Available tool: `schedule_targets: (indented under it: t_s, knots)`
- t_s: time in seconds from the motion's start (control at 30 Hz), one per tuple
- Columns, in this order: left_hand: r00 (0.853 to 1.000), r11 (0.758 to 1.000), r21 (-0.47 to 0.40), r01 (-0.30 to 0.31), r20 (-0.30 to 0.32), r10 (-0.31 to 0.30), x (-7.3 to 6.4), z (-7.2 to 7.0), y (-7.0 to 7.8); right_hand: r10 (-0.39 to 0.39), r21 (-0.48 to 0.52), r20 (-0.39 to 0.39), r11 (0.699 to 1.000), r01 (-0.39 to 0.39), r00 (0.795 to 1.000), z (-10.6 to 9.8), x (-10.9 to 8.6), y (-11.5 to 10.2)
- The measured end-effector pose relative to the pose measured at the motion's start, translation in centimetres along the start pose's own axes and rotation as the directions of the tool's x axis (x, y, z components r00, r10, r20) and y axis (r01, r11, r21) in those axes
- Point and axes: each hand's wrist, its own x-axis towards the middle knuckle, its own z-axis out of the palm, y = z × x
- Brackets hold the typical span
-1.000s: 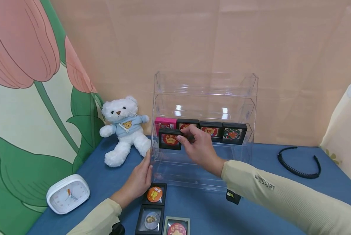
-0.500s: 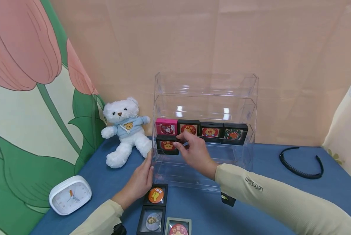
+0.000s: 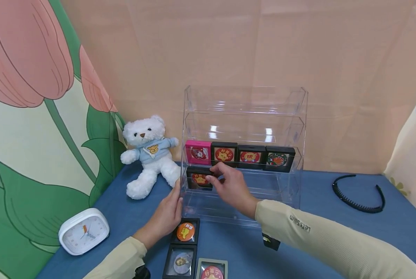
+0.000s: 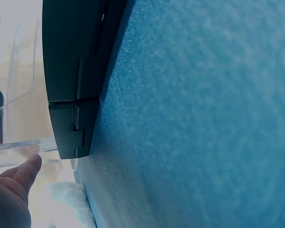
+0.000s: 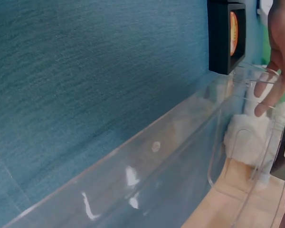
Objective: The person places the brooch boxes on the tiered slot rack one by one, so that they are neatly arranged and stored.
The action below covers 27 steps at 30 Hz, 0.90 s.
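A clear acrylic tiered rack (image 3: 244,113) stands on the table. My right hand (image 3: 234,190) pinches the right edge of a black square badge case (image 3: 194,179) with a red round badge, at the left end of a lower tier. Only part of that case (image 5: 282,154) shows in the right wrist view. My left hand (image 3: 162,215) rests against the rack's left side with its fingers extended. On the tier above sit a pink case (image 3: 198,152) and three black cases (image 3: 224,154) side by side.
Before the rack lie a black case with an orange badge (image 3: 185,231), another black case (image 3: 180,261) and a grey-green case (image 3: 212,269). A white teddy bear (image 3: 151,149) sits left of the rack, a white clock (image 3: 84,231) nearer. A black headband (image 3: 359,201) lies right.
My right hand has brought the black badge case down and slightly left, from in front of the upper row into the lower tier. My left hand stays at the rack's side.
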Motion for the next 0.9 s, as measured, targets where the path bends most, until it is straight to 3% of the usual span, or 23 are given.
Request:
schedule_targets:
  t_s: [0.53,0.9]
  knots:
    - [1.000,1.000,-0.003,0.004,-0.001,-0.004,0.0,-0.1,0.1,-0.028,0.006,-0.010,1.000,0.028,1.000,1.0,-0.4,0.6]
    - [1.000,1.000,-0.005,-0.022,-0.012,0.022,0.0,0.0,-0.1,0.014,0.017,0.007,1.000,-0.014,1.000,1.3,-0.4,0.4]
